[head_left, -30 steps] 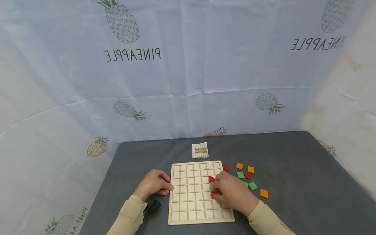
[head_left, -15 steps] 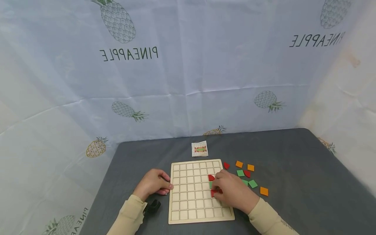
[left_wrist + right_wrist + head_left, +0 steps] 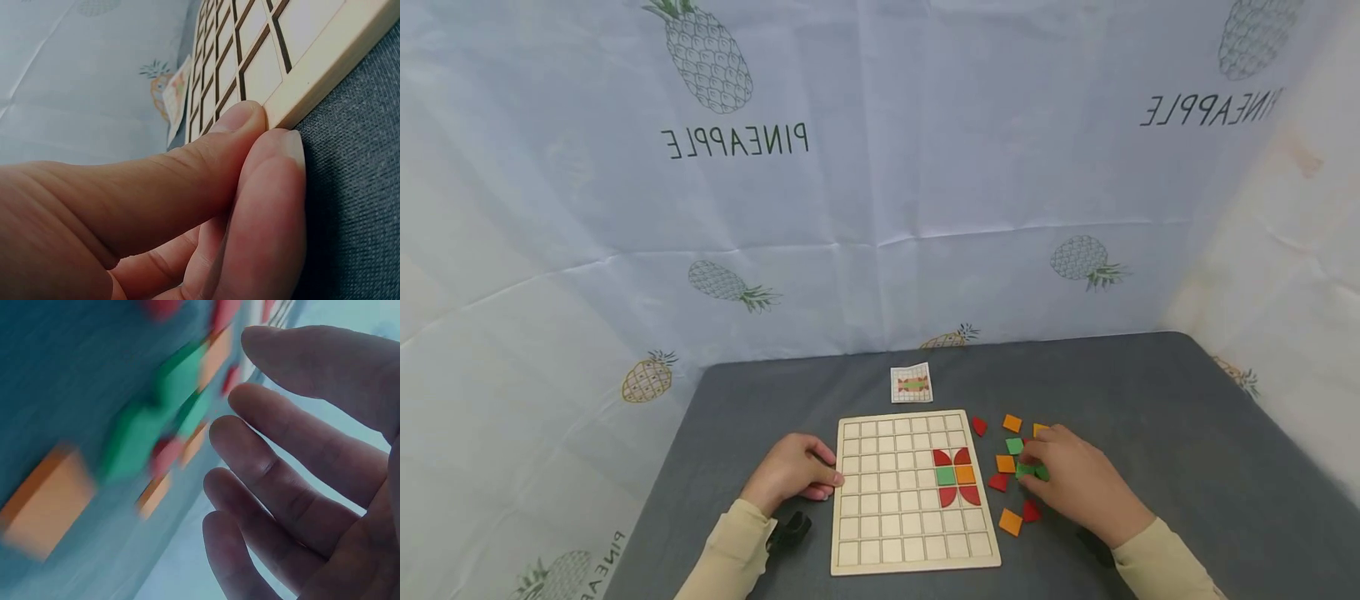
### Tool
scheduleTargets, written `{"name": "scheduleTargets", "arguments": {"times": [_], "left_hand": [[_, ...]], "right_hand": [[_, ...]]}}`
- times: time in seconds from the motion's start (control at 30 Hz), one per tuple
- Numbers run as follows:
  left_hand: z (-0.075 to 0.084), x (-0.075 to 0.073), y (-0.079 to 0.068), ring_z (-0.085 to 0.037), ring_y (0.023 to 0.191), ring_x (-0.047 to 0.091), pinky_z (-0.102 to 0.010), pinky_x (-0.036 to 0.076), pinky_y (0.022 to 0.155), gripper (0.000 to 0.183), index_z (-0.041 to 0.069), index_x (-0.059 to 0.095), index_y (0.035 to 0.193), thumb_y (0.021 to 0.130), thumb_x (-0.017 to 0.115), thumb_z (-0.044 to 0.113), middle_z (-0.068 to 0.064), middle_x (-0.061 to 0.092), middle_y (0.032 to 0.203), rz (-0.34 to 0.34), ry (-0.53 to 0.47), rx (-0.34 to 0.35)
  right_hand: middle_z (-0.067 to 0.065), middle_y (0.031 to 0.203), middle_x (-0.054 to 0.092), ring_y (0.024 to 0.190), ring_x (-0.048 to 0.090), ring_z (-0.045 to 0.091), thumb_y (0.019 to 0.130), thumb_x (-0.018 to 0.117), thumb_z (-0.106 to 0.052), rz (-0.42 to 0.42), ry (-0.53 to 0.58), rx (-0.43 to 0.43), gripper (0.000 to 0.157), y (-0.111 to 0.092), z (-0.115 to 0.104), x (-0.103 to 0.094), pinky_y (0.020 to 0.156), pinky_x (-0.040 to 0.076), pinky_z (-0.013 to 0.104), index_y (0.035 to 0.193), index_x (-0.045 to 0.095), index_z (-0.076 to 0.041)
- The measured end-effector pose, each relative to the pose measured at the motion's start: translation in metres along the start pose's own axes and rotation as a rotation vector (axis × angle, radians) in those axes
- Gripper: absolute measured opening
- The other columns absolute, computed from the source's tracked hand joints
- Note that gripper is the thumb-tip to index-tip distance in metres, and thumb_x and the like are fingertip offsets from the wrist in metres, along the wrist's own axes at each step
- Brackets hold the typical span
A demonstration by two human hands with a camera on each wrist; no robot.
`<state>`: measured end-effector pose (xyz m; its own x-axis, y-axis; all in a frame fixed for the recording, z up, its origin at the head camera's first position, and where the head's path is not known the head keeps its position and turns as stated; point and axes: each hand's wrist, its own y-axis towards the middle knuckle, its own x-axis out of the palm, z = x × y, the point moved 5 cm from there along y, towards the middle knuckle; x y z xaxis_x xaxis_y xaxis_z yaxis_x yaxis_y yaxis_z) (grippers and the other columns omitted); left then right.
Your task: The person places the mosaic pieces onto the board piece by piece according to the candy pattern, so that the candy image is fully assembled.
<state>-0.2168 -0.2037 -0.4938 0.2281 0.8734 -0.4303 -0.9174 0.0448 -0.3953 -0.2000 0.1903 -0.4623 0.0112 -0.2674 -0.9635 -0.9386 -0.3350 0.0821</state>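
Pinching a gridded wooden board are left fingers; right fingers hang spread near square green tiles.

A pale, creased cloth hangs behind and along both sides of a dark grey tabletop. It bears outlined pineapples, mostly grey-green, some yellowish, and mirrored lettering reading PINEAPPLE.
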Motion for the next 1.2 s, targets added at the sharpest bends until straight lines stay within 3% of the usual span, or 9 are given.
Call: {"name": "scheduleTargets", "arguments": {"times": [0.13, 0.27, 0.47, 0.63, 1.2], "left_hand": [[-0.001, 0.001, 0.002, -0.015, 0.063, 0.073, -0.033, 0.066, 0.061, 0.035, -0.002, 0.07, 0.105, 0.081, 0.094, 0.005, -0.012, 0.077, 0.082, -0.008, 0.0, 0.003], [-0.005, -0.001, 0.002, -0.016, 0.064, 0.073, -0.033, 0.066, 0.061, 0.035, -0.001, 0.07, 0.105, 0.081, 0.094, 0.007, -0.012, 0.077, 0.084, -0.009, 0.006, -0.003], [-0.007, -0.001, 0.001, -0.016, 0.065, 0.074, -0.034, 0.067, 0.062, 0.037, -0.001, 0.07, 0.106, 0.081, 0.095, 0.007, -0.013, 0.078, 0.085, -0.02, -0.004, 0.002], [-0.004, 0.0, 0.0, -0.016, 0.064, 0.074, -0.034, 0.067, 0.062, 0.036, -0.002, 0.07, 0.106, 0.082, 0.094, 0.007, -0.012, 0.078, 0.084, -0.034, -0.017, 0.022], [-0.004, 0.0, 0.001, -0.016, 0.064, 0.074, -0.034, 0.066, 0.061, 0.036, -0.001, 0.07, 0.106, 0.081, 0.095, 0.007, -0.012, 0.077, 0.083, -0.019, -0.01, 0.024]], "right_hand": [[-0.01, 0.086, 0.062, 0.085, 0.052, 0.01, 0.08, 0.097, -0.029, -0.006, -0.017, 0.055, 0.022, -0.01, 0.024, -0.004, 0.066, 0.054, 0.032, 0.092, 0.079, -0.024], [-0.009, 0.089, 0.065, 0.087, 0.056, 0.012, 0.081, 0.096, -0.032, -0.027, 0.002, 0.088, 0.022, -0.013, 0.034, -0.004, 0.07, 0.057, 0.036, 0.092, 0.079, -0.024], [-0.007, 0.089, 0.066, 0.087, 0.056, 0.013, 0.08, 0.096, -0.035, -0.062, 0.01, 0.113, 0.024, -0.011, 0.04, 0.001, 0.07, 0.058, 0.038, 0.092, 0.08, -0.021], [-0.006, 0.088, 0.065, 0.088, 0.058, 0.015, 0.082, 0.095, -0.028, -0.072, 0.003, 0.12, 0.02, -0.009, 0.045, 0.002, 0.072, 0.06, 0.041, 0.092, 0.08, -0.02], [-0.005, 0.087, 0.064, 0.086, 0.057, 0.014, 0.083, 0.094, -0.024, -0.046, 0.025, 0.103, 0.018, -0.002, 0.042, -0.001, 0.071, 0.059, 0.04, 0.093, 0.081, -0.018]]}}
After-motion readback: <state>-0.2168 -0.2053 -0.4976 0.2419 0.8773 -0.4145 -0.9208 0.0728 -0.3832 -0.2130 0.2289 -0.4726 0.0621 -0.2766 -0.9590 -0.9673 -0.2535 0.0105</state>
